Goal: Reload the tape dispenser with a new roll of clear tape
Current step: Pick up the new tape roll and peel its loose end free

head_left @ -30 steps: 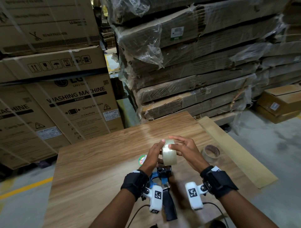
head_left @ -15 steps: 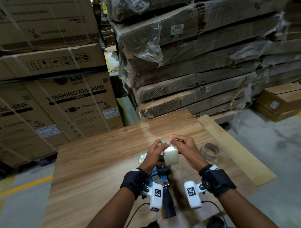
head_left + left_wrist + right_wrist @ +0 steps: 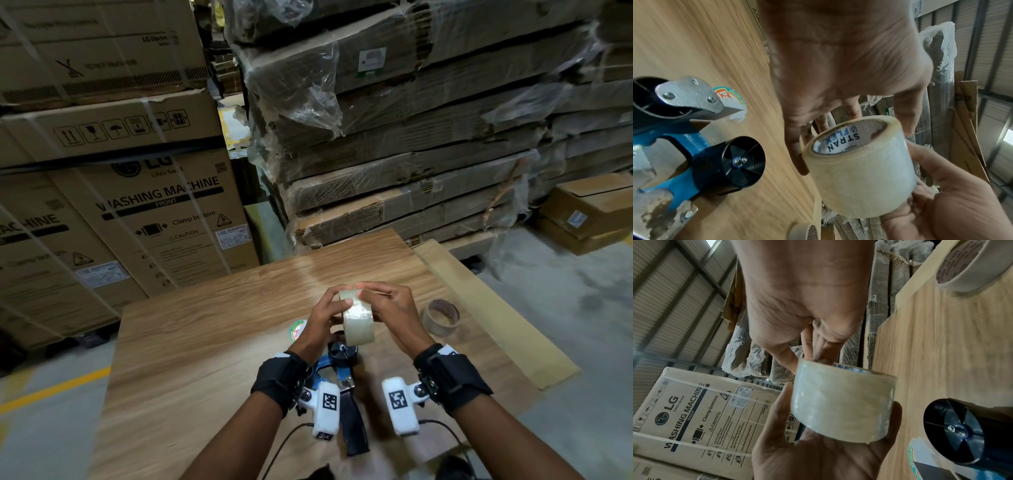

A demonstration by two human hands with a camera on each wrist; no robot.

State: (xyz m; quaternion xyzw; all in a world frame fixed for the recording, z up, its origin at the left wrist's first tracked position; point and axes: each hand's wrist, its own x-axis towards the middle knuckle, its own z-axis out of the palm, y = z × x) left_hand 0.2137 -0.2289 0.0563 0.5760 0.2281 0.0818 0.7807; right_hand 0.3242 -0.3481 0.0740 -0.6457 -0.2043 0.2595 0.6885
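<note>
I hold a new roll of clear tape (image 3: 358,323) with both hands just above the table. My left hand (image 3: 334,308) grips its left side, thumb on the outer band. My right hand (image 3: 376,301) holds the right side, with its fingertips curled over the top rim. The left wrist view shows the roll (image 3: 859,170) with a printed white core. In the right wrist view the roll (image 3: 842,402) lies between both palms. The blue tape dispenser (image 3: 339,368) lies on the table under my hands, and its black spool hub (image 3: 742,162) is bare. Its black handle (image 3: 354,428) points toward me.
An empty cardboard tape core (image 3: 440,317) stands on the wooden table (image 3: 212,335) right of my hands. A round sticker (image 3: 297,330) lies left of the dispenser. A pale board (image 3: 496,318) runs along the table's right edge. Stacked cartons stand beyond the far edge.
The roll has turned a little between my hands, and my right fingertips have shifted over its top rim. Both hands stay over the dispenser.
</note>
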